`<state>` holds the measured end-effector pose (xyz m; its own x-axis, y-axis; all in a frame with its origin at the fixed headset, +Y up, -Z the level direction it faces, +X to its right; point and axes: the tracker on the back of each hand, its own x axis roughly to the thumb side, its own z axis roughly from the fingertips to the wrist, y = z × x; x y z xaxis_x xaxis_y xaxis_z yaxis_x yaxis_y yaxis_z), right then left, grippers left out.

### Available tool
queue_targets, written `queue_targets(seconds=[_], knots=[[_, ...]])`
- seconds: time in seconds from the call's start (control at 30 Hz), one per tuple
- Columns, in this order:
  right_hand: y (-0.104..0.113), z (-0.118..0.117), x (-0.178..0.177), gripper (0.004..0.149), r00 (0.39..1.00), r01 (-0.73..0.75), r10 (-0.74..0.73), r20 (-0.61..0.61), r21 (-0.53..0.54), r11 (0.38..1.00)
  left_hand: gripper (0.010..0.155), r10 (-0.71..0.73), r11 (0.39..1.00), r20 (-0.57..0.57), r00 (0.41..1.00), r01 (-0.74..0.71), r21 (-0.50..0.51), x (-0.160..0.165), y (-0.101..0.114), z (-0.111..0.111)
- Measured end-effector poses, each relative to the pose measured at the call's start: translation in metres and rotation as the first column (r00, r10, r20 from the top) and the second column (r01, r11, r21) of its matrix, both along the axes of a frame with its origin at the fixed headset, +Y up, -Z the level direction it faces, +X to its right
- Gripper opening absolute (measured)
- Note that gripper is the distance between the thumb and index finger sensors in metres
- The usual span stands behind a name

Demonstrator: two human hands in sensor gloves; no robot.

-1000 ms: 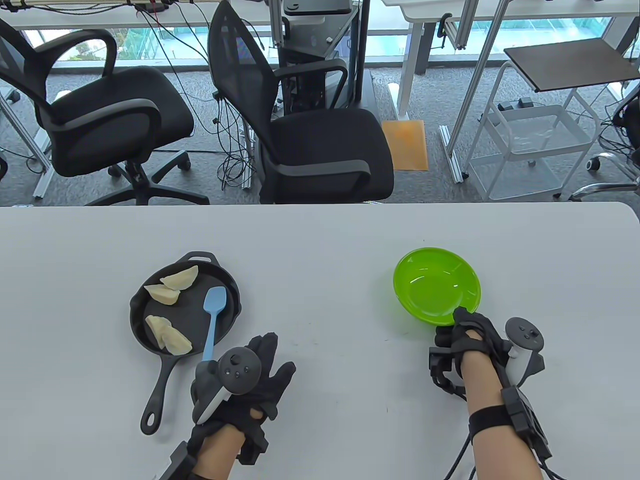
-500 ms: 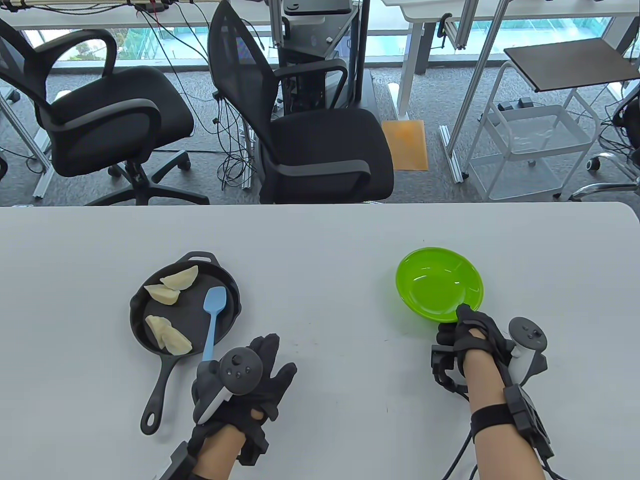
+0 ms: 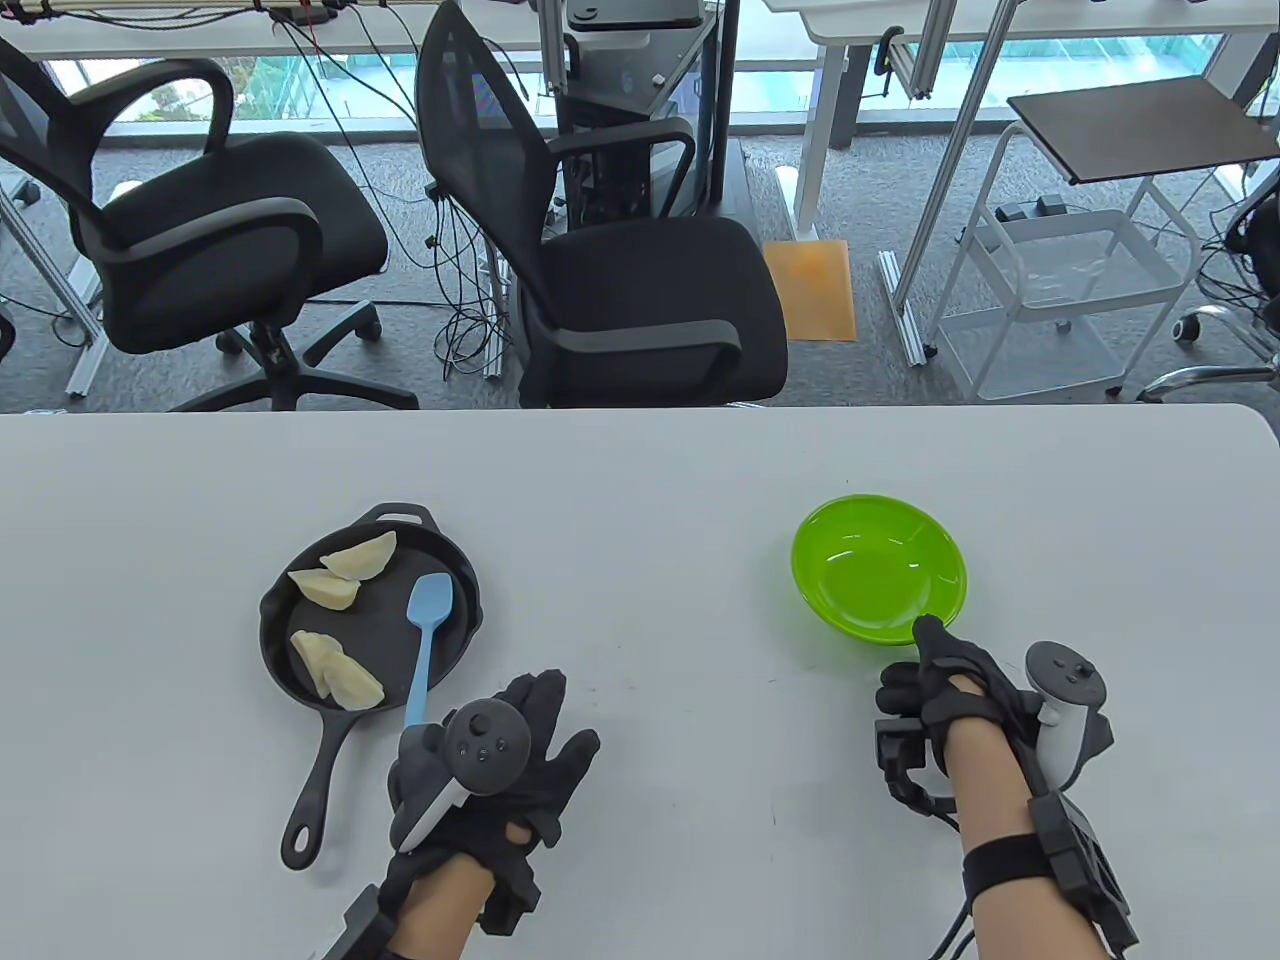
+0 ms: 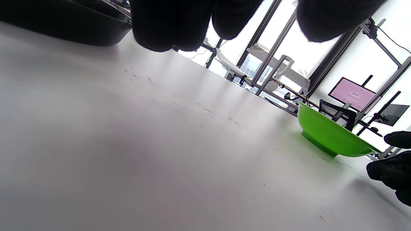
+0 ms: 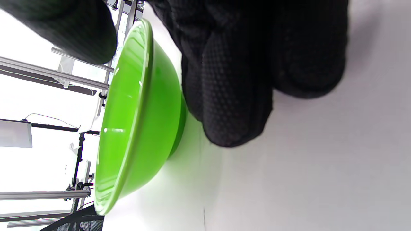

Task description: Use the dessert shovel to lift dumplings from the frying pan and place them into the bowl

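A black frying pan (image 3: 455, 640) sits on the left of the table with three pale dumplings (image 3: 358, 556) (image 3: 325, 588) (image 3: 338, 675) in it. A blue dessert shovel (image 3: 430, 605) lies with its blade in the pan and its handle over the near rim. My left hand (image 3: 540, 725) lies flat just right of the handle's end, fingers spread and holding nothing. The empty green bowl (image 3: 880, 568) stands on the right. My right hand (image 3: 935, 675) is at its near rim, thumb tip by the edge. In the right wrist view its fingers (image 5: 234, 96) lie loosely bent beside the bowl (image 5: 138, 106), a thin gap under the thumb.
The pan's long handle (image 3: 318, 790) points toward the near left. The white table (image 3: 660, 560) lies bare between pan and bowl. Its far edge runs across the middle of the table view, with office chairs and a wire cart behind it.
The bowl first shifted slightly right, then stayed put. My right hand has drawn back toward the near right, its thumb sliding to the rim's edge. My left hand edged slightly right.
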<state>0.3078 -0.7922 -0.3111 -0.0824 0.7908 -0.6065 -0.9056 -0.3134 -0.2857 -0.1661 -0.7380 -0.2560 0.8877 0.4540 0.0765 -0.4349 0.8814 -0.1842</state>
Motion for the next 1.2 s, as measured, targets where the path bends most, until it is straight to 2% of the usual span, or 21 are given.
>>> queue_targets(seconds=[0.13,0.37,0.67,1.0,1.2], knots=[[0.008,0.007,-0.001,0.084,0.997,-0.023,0.021,-0.073,-0.022,0.999,0.081,0.003,1.000,0.003,1.000,-0.003,0.009,0.000,-0.001,0.000],[0.023,0.019,-0.007,0.083,0.985,-0.101,0.103,-0.141,0.023,0.995,0.081,-0.003,1.000,0.018,1.000,0.003,0.011,0.004,-0.002,0.002],[0.043,0.026,-0.025,0.082,0.960,-0.132,0.153,-0.236,0.099,0.986,0.080,-0.005,1.000,0.023,1.000,0.005,0.021,0.006,-0.003,0.003],[0.063,0.030,-0.061,0.080,0.893,-0.206,0.306,-0.330,0.306,0.929,0.081,-0.006,1.000,0.016,1.000,0.005,0.029,0.006,-0.003,0.004],[0.068,0.037,-0.086,0.079,0.810,-0.256,0.452,-0.375,0.467,0.847,0.081,-0.010,1.000,0.018,1.000,0.009,0.026,0.007,-0.003,0.004]])
